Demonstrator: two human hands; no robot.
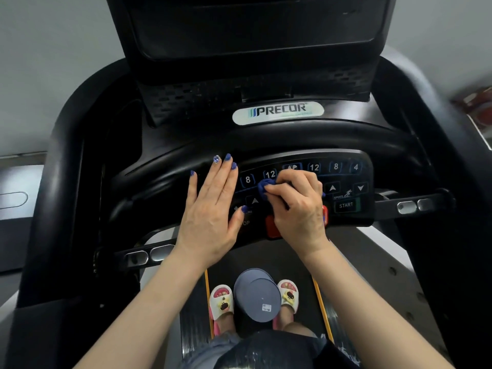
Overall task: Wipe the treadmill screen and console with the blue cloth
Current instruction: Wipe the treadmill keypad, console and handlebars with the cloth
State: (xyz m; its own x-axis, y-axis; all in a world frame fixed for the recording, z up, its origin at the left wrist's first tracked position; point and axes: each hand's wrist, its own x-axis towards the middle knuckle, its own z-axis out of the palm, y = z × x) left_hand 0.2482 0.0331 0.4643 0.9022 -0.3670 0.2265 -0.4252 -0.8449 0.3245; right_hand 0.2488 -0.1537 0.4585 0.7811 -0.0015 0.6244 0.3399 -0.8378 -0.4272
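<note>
While the head camera looks down over a black treadmill, the right hand (298,206) has its fingers curled round a bunched-up blue cloth (263,189), pressing it onto the console (351,182) keypad right around the left "12" key, just above the red stop button (273,229). Most of the cloth is buried under the fingers, so only a small wad pokes out to the left. The left hand (213,209) lies flat with fingers straight and slightly spread on the left part of the console, thumb near the incline arrow, holding nothing. The dark screen (255,25) sits tilted up top, well apart from both hands, with the PRECOR badge (278,112) below it. Down on the belt (194,323) are two feet in white cartoon slippers (221,299), and between them a grey round thing (259,295), maybe a lid, hard to tell.
</note>
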